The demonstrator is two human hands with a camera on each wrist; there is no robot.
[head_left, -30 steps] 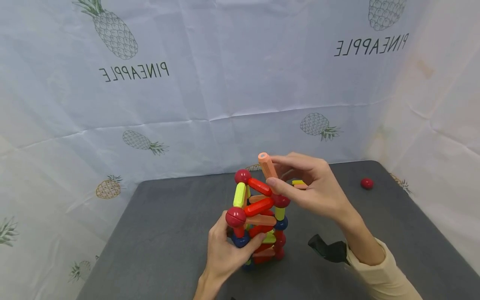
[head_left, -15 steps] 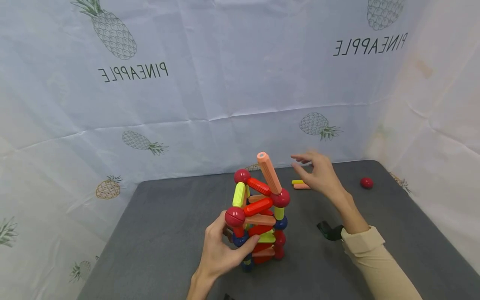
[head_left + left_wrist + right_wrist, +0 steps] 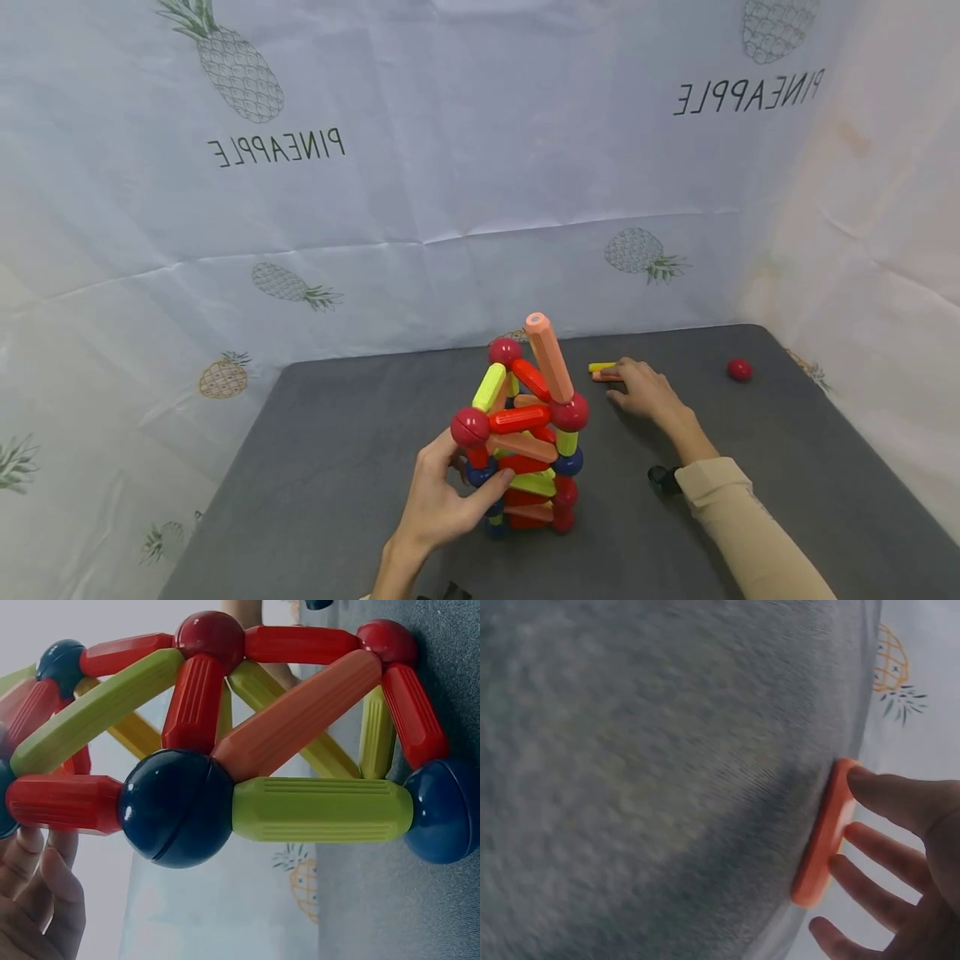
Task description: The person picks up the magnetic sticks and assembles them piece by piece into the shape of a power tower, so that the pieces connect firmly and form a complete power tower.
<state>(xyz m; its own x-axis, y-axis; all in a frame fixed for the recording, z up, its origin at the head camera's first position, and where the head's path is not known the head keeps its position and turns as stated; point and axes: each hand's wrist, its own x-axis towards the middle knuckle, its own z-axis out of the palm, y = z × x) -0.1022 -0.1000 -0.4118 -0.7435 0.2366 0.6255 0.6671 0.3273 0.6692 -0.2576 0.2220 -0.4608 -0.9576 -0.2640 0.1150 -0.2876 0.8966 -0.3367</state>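
Note:
A tower of magnetic sticks and balls (image 3: 520,419), red, blue, yellow-green and orange, stands on the dark table. My left hand (image 3: 442,508) grips its left side, thumb across the front and the other fingers partly hidden behind. From a red ball at the upper right corner, a long orange stick (image 3: 550,358) juts up at a tilt. The left wrist view shows the tower sideways, with a blue ball (image 3: 178,808) near the middle. My right hand (image 3: 648,393) is low over the table, its extended fingertips at another orange stick (image 3: 825,840) lying there.
A yellow stick (image 3: 600,367) lies beside the orange one near the table's back edge. Farther right is a loose red ball (image 3: 739,370). A white cloth printed with pineapples (image 3: 277,283) hangs behind the table (image 3: 337,467).
My right hand has let go of the long orange stick, leaving it on the tower's top corner, and moved right and down to the sticks on the table. My left hand keeps its grip.

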